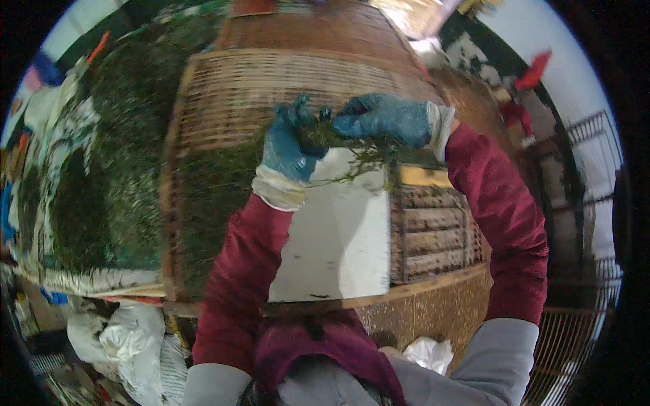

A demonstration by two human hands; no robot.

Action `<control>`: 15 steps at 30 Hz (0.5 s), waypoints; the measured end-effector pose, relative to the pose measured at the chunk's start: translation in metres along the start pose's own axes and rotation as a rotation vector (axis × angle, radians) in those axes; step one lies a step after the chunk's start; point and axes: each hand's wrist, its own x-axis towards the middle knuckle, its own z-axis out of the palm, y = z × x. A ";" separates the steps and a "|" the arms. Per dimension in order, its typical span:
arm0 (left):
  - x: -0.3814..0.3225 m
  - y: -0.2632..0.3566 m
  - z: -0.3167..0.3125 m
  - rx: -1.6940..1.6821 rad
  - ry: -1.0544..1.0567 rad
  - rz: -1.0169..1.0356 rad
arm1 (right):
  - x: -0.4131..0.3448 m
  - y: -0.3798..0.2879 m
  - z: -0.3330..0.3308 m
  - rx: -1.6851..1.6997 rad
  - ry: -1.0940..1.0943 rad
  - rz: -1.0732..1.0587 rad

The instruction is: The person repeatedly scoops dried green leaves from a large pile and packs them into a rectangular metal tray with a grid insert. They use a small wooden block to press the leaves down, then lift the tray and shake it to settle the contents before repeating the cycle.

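Observation:
My left hand point(290, 144), in a blue coated glove with a pale cuff, curls around a small bunch of dark green plant strands point(321, 135). My right hand point(388, 121), gloved the same way, pinches the bunch from the other side. Loose stems trail below the right hand over a white board point(330, 243). The board lies flat before me, partly in shadow. To its left is a dark green mass of similar strands point(216, 203), partly hidden by my left forearm. Blur hides the finer detail of my fingers.
Beyond my hands lies a slatted rack point(228, 101) with a wooden rim. Right of the board is a slatted wooden piece point(431, 228). A large green heap point(134, 137) lies at the left. White sacks point(134, 345) stand below left; a metal railing point(589, 132) is far right.

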 end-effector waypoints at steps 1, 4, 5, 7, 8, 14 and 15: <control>0.000 -0.038 0.017 -0.449 0.091 -0.307 | -0.030 0.028 -0.019 -0.028 0.019 0.063; -0.009 -0.139 0.063 -0.266 0.228 -0.463 | -0.112 0.098 -0.066 0.000 0.044 0.297; -0.016 -0.163 0.072 -0.278 0.190 -0.440 | -0.132 0.117 -0.074 0.057 0.049 0.406; -0.024 -0.202 0.087 -0.253 0.111 -0.491 | -0.165 0.156 -0.085 0.038 0.069 0.461; -0.029 -0.216 0.091 -0.126 0.156 -0.504 | -0.176 0.175 -0.086 -0.044 0.082 0.406; -0.051 -0.238 0.063 -0.049 0.153 -0.532 | -0.194 0.283 -0.059 -0.388 0.101 0.481; -0.052 -0.229 0.045 -0.177 0.034 -0.555 | -0.194 0.294 -0.055 -0.383 0.102 0.469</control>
